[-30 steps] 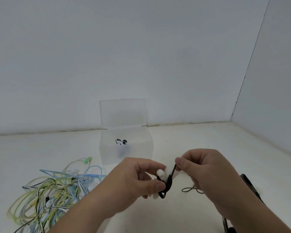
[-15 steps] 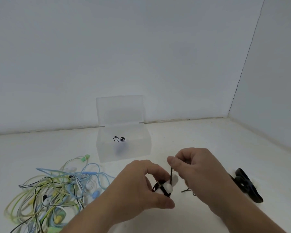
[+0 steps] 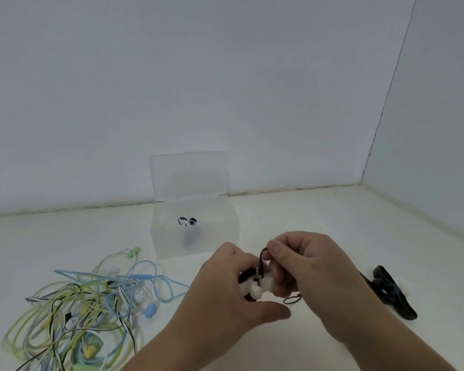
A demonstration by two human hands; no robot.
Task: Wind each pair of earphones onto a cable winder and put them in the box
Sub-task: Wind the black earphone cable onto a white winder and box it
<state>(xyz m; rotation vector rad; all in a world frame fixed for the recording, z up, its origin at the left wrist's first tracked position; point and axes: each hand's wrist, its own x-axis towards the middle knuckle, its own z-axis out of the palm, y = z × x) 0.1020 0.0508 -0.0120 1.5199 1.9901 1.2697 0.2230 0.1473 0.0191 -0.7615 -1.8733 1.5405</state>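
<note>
Landmark: translucent box (image 3: 220, 236), stood on the bench (image 3: 319, 210) at the foot of the white wall (image 3: 225, 89); its lid (image 3: 188, 172) was open and upright at the box's far edge.
Inside box: one wound pair (image 3: 187, 221), black and white, lay toward the far side of the box floor.
Left hand (image 3: 233, 290): nearer the camera than the box, a little right of its front wall. Fingers were curled round a white cable winder (image 3: 255, 289); thumb stretched out beneath it.
Cable winder: held off the bench, in front of the box's right front corner, clamped between the two hands. Dark turns of cable showed on its left part, partly hidden by the fingers.
Right hand (image 3: 306, 266): right of the left hand and touching it, in front of and right of the box. Thumb and forefinger pinched a short loop of black cable (image 3: 261, 259) that rose from the winder.
Tangle of earphones (image 3: 78, 303): a loose heap of green, blue, yellow and black-and-white cables on the bench, left of the box and nearer the camera.
Cord loop (image 3: 292, 299): a small dark loop lay on the bench under the right hand, in front of the box.
Black clip (image 3: 391, 293): lay on the bench well to the right of the box, apart from both hands.
</note>
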